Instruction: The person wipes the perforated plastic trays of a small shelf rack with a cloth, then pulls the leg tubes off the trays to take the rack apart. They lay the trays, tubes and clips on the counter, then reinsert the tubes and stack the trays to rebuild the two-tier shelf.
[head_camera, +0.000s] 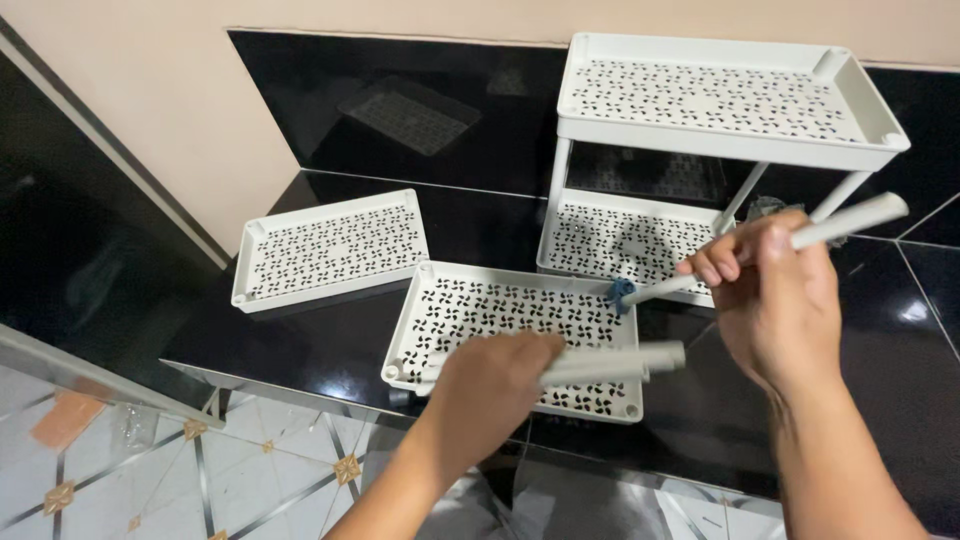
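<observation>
**Head view: two hands with white rods over loose shelf trays**

Left hand (495, 385) is closed around a pale grey-white rod (610, 363), held roughly level. Rod sticks out to the right of the fist and hangs over the near tray (430, 300), a white perforated tray lying flat on the black counter (300, 340). The hand covers that tray's front edge.

Right hand (775, 300) is higher, fingers pinched shut on a second rod (845, 222), tilted, upper end to the right. Its lower end carries a small blue cap (622, 291), which sits at the near tray's back right corner. Cannot tell whether the cap touches the tray or hovers above it.

Around:
- Second loose tray (330, 250), same pattern, flat on the counter to the left, apart from the near tray.
- Assembled rack (720, 150) behind the right hand: upper tray on thin white posts over a lower tray (600, 240). The right hand and its rod block the lower tray's right part.
- Glossy black wall panel (400, 110) behind, reflecting the trays.
- Patterned tile floor (200, 470) below the counter edge, lower left.

Both forearms enter from the bottom edge.
</observation>
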